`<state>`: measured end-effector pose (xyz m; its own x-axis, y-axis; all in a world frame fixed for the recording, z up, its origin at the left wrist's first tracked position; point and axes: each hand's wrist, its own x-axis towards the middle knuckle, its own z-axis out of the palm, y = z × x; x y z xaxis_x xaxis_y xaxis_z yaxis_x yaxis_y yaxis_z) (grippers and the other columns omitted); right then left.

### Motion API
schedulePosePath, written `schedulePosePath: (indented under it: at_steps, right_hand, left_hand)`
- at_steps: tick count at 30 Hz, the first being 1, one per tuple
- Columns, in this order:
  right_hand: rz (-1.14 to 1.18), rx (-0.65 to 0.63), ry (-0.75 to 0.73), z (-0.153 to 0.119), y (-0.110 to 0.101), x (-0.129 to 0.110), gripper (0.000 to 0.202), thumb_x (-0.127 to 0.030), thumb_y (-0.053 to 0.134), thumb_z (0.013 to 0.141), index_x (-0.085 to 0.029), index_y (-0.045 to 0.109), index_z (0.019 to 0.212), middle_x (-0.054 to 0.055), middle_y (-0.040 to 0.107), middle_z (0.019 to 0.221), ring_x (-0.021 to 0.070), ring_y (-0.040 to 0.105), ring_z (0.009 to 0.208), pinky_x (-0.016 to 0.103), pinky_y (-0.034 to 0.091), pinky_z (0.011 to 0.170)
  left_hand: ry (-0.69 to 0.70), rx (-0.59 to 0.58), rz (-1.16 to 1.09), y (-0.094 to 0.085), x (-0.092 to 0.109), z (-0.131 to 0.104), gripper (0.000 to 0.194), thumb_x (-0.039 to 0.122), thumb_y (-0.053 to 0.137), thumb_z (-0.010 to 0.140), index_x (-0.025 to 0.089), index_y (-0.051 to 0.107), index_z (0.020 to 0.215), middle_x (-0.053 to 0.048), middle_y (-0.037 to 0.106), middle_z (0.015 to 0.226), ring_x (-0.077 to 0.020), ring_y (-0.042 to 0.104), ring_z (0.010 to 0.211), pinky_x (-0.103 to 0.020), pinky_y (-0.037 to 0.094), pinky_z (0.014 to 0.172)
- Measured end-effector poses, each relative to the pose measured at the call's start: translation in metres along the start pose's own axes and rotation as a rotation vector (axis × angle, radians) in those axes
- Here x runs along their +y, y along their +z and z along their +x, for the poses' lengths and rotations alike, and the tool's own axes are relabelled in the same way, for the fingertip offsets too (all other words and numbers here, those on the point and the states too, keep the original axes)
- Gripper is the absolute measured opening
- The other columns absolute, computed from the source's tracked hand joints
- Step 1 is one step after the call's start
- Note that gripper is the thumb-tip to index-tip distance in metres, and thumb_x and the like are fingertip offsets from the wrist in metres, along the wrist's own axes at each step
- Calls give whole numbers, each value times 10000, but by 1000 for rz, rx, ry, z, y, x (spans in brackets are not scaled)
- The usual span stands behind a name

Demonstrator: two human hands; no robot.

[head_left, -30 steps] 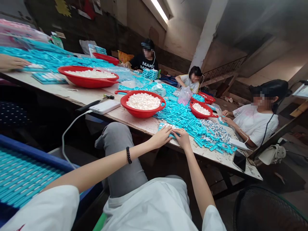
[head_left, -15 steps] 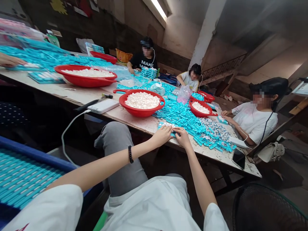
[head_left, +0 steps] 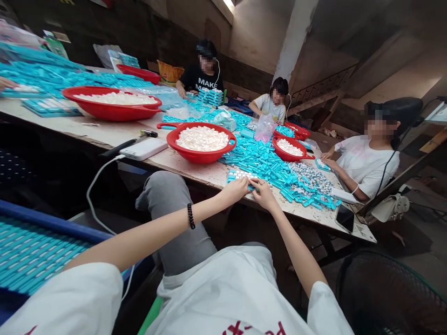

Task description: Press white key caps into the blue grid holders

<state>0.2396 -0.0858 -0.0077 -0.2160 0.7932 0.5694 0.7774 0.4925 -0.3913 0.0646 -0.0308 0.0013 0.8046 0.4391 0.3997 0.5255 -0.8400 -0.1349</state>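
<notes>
My left hand (head_left: pixel 238 190) rests at the near edge of a row of light-blue plastic pieces topped with white caps (head_left: pixel 238 174). Its fingers are bent and pressed together, with the tips turned toward my other hand. My right hand (head_left: pixel 264 193), with a ring on one finger, meets it over the row's right end, its fingers closed in a pinch. Whatever lies between the fingertips is too small and covered to make out. Just beyond spreads a heap of loose light-blue plastic pieces (head_left: pixel 260 158). To the left stands a red basin (head_left: pixel 195 157) full of small white caps.
Another red basin (head_left: pixel 111 111) stands farther left, near a white power bank (head_left: pixel 144 149) with a cable. Small blue-and-white parts (head_left: pixel 312 179) and a phone (head_left: pixel 345 217) lie to the right. Co-workers sit around the table. A blue crate (head_left: pixel 52 218) is at my lower left.
The view has shifted slightly, so the table appears a little higher and farther left. My hands stay at the row, with fingertips slightly repositioned and more white caps uncovered.
</notes>
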Motion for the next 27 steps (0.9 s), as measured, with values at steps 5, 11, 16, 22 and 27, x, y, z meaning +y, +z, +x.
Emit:
schedulePosePath:
  at_steps: [5,11,16,22,27]
  right_hand:
    - [15,13,2,2,2,0,542,-42,504,817,-269,679,1278,68,635,1250,247,558,1177,420,432,1067]
    - [26,10,29,1,3,1,536,-47,498,818,-251,677,1281,76,633,1252,248,552,1182,425,421,1072]
    - [-2,9,23,0,3,-1,513,-60,490,831,-210,671,1287,95,625,1256,248,543,1197,413,414,1080]
    - [-34,2,20,0,0,-4,508,-61,488,832,-204,666,1286,92,627,1258,243,553,1175,405,426,1067]
    - [-9,-6,16,0,0,-4,482,-87,537,821,-223,677,1263,80,627,1260,241,555,1175,401,421,1070]
  left_hand:
    - [-1,-4,-30,-3,-1,0,319,202,484,976,72,632,1226,-232,623,1154,-338,625,1118,-404,540,859]
    - [26,-64,52,-18,2,1,297,217,513,977,71,635,1205,-194,629,1094,-291,654,1042,-354,549,817]
    - [43,-86,98,-22,4,1,298,208,539,968,59,630,1209,-200,632,1104,-289,640,1081,-341,544,835]
    - [59,-94,129,-26,7,2,295,159,523,962,57,637,1214,-231,617,1195,-306,621,1135,-357,540,875]
    - [41,-54,120,-23,9,0,309,155,519,963,65,621,1240,-231,587,1267,-307,588,1201,-375,517,949]
